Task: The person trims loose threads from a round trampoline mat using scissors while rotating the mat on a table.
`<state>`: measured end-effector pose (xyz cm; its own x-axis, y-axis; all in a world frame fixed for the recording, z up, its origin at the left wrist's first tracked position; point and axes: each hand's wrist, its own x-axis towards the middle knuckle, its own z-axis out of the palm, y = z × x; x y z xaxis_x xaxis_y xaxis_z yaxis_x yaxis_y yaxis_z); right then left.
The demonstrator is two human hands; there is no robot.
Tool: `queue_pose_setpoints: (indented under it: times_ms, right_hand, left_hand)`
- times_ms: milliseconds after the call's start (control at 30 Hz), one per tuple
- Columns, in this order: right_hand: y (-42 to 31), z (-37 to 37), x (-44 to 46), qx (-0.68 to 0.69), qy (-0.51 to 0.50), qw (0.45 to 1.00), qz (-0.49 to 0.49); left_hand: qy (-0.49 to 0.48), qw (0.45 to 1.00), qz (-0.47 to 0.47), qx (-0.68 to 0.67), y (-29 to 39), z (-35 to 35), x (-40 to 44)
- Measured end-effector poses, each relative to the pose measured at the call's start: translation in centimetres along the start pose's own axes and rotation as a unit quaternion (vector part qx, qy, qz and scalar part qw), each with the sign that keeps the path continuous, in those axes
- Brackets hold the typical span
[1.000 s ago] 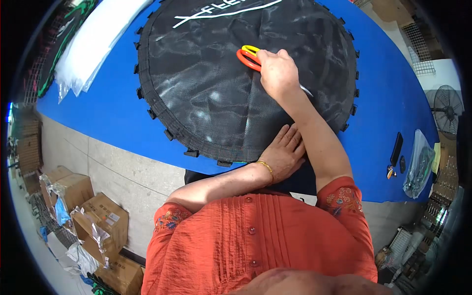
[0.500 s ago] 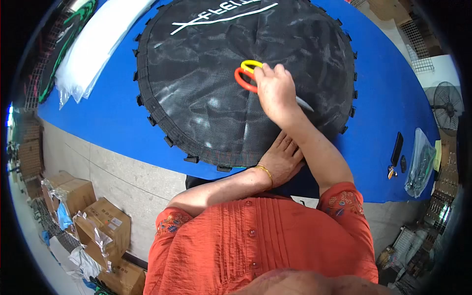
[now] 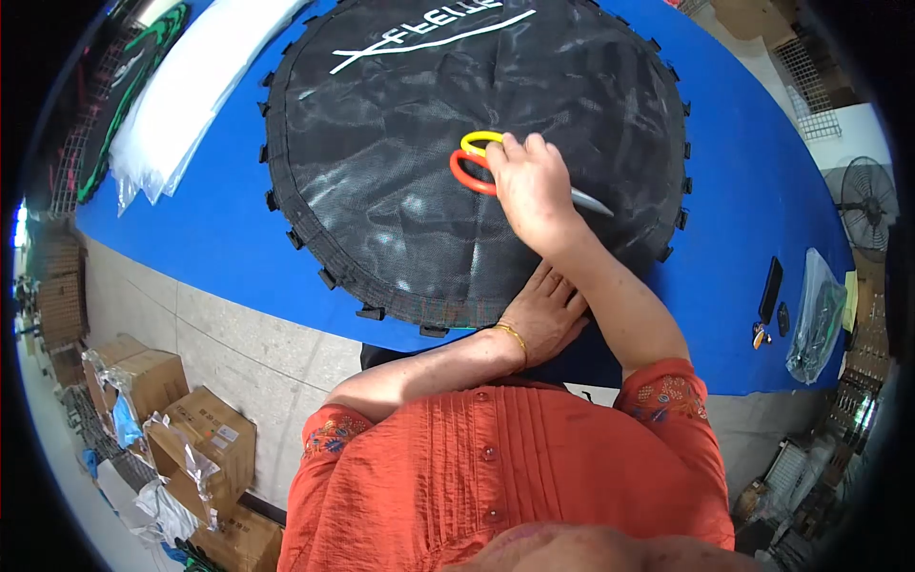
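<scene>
A round black mesh mat (image 3: 381, 219), with white lettering at its far side and small black tabs along its rim, lies spread out before me. My right hand (image 3: 532, 186) grips a pair of scissors (image 3: 457, 173) by the red and yellow handles, over the right half of the mat. The blade sticks out beyond the hand, toward the lower right. At the near edge, my left hand (image 3: 545, 315) rests with its fingers stretched out on the mat. The right forearm crosses above it and hides part of its fingertips.
Under the mat is a blue tabletop (image 3: 219, 229). White plastic-wrapped material (image 3: 195, 91) lies at the far left. A clear bag (image 3: 818, 315), a black phone-like object (image 3: 770, 289) and keys (image 3: 761, 336) lie at the right. Cardboard boxes (image 3: 205, 443) stand on the floor; a fan (image 3: 865, 205) is at far right.
My right hand and the scissors have shifted slightly toward me. My left hand stays where it was on the near edge of the mat.
</scene>
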<state>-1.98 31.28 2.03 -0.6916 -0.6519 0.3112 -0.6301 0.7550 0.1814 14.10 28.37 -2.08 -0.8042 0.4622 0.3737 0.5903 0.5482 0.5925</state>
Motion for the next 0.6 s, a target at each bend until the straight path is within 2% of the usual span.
queue_pose_setpoints:
  times_ms: [167, 267, 467, 600]
  right_hand:
    - [0.4, 0.7, -0.1, -0.016, 0.023, 0.999, 0.015]
    - [1.4, 0.3, 1.4, -0.033, -0.052, 0.995, 0.074]
    - [5.7, 2.2, 2.0, -0.021, -0.083, 0.989, 0.121]
    - [9.8, 3.3, 2.7, -0.064, -0.099, 0.975, 0.187]
  left_hand:
    - [0.001, 1.0, 0.003, -0.001, 0.0, 0.1, -0.2]
    - [-0.009, 1.0, 0.003, 0.018, 0.0, -0.1, 0.3]
    - [-0.049, 0.997, -0.016, 0.052, 0.3, -0.4, 0.1]
    - [-0.053, 0.997, -0.01, 0.064, 0.3, -0.6, 0.2]
